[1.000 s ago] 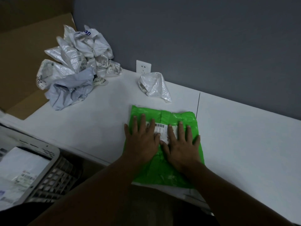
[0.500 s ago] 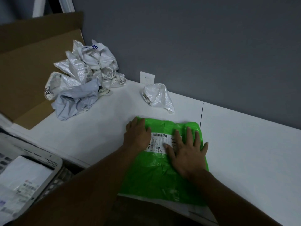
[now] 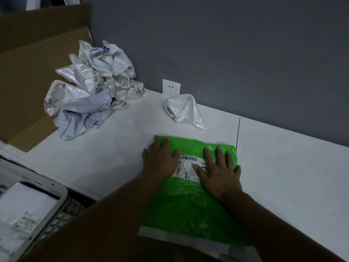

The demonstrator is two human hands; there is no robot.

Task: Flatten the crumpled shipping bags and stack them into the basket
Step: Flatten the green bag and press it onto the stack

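Glossy plastic green bag [image 3: 188, 208], matt white table [image 3: 283, 176].

This looks like a plain mailroom or packing room, not a home. A white wall socket [image 3: 171, 86] sits low on a bare grey-blue wall [image 3: 226, 53], right where a long white worktop [image 3: 283, 167] meets it. A seam [image 3: 238, 131] splits the worktop to the socket's right. Left of the socket lies a heap of crumpled shipping bags [image 3: 90, 87] with barcode labels, and beyond it stand big sheets of brown cardboard [image 3: 37, 63]. One more crumpled bag [image 3: 184, 110] lies just below the socket. Far below and left of the socket, past the worktop's edge, a pale plastic basket [image 3: 62, 193] holds flat labelled bags
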